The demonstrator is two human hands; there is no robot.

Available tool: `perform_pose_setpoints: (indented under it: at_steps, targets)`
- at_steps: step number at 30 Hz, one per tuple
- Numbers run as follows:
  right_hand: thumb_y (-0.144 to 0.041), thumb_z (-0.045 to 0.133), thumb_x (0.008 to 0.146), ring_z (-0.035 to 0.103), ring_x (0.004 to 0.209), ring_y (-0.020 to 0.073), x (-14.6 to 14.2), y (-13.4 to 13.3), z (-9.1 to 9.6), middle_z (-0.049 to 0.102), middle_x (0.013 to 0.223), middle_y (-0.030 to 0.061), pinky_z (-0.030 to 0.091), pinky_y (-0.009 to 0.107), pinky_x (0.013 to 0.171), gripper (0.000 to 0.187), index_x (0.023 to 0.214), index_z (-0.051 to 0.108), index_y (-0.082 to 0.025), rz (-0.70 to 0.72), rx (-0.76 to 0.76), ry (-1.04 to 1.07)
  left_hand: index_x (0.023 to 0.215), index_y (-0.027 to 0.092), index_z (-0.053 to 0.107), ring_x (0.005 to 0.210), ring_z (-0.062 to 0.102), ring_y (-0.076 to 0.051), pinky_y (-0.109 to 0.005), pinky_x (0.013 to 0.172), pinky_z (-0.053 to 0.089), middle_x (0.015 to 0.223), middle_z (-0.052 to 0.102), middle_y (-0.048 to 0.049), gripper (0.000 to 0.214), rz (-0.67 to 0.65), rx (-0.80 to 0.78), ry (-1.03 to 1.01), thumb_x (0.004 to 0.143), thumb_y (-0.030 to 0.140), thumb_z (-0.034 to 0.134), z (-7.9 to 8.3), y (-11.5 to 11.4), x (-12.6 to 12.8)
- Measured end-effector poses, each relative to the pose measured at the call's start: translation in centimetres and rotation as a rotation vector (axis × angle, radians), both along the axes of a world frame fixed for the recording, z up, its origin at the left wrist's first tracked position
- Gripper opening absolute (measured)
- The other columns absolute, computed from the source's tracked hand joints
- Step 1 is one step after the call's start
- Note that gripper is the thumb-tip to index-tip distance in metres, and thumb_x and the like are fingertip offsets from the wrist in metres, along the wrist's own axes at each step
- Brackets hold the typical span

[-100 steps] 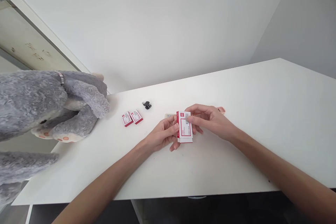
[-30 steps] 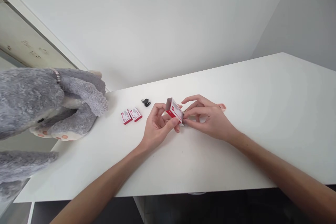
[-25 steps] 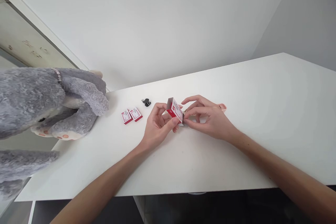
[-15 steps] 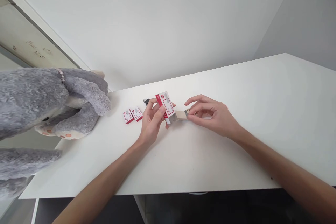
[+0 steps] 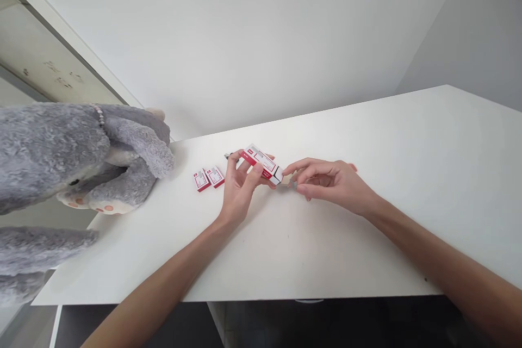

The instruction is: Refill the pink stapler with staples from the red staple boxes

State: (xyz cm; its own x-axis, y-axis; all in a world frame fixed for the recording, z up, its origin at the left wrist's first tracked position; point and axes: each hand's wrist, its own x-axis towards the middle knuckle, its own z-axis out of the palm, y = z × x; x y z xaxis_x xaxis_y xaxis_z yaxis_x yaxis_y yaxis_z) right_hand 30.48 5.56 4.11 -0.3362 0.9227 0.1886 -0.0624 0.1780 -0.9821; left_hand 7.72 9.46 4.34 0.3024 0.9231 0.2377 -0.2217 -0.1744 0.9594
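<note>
My left hand [image 5: 240,187] grips a small red and white staple box [image 5: 261,162], held lying nearly flat a little above the white table [image 5: 367,239]. My right hand [image 5: 328,182] pinches the end of the box's inner cardboard tray with a grey strip of staples [image 5: 291,184] at the box's right opening. The tray is almost wholly inside the sleeve. Both hands hover near the middle of the table.
Two more small red and white staple boxes [image 5: 209,178] lie side by side left of my hands. A small black object [image 5: 228,156] peeps out behind my left fingers. A big grey plush toy [image 5: 81,152] sits on the table's left end. The wall stands behind.
The box was tipped upright with its tray drawn out to the right; now it lies flatter and the tray has slid back in. My right hand moved left toward the box.
</note>
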Motion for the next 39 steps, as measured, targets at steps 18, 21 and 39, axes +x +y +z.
perform_pose_setpoints:
  at_steps: [18, 21, 39]
  targets:
    - [-0.046, 0.08, 0.085, 0.067, 0.102, 0.0267, 0.1, 0.2, -0.3, 0.071, 0.122, 0.0071, 0.05, 0.044, 0.085, 0.02, 0.078, 0.08, -0.026, -0.084, -0.022, 0.01, 0.121, 0.026, 0.042, 0.086, 0.076, -0.02, -0.038, 0.075, 0.062, 0.127, 0.072, -0.0124, 0.046, -0.067, 0.104, 0.127, 0.094, 0.047, 0.073, -0.1, -0.6, 0.5]
    - [-0.051, 0.08, 0.084, 0.067, 0.098, 0.028, 0.2, 0.2, -0.2, 0.072, 0.118, 0.0083, 0.048, 0.045, 0.083, 0.026, 0.078, 0.08, -0.025, -0.13, -0.03, -0.043, 0.117, 0.025, 0.045, 0.084, 0.073, -0.02, -0.036, 0.07, 0.057, 0.121, 0.074, -0.0116, 0.042, 0.047, 0.164, 0.151, 0.095, 0.052, 0.07, 0.1, 0.2, 0.1]
    - [-0.057, 0.08, 0.081, 0.066, 0.084, 0.0241, 0.8, 0.2, 0.1, 0.074, 0.089, 0.0065, 0.046, 0.042, 0.079, 0.036, 0.072, 0.076, -0.023, -0.067, -0.07, -0.137, 0.115, 0.022, 0.059, 0.099, 0.06, -0.033, -0.05, 0.107, 0.037, 0.078, 0.068, -0.0042, 0.039, 0.593, 0.602, 1.324, 0.086, 0.048, 0.067, -1.8, 5.4, -3.5]
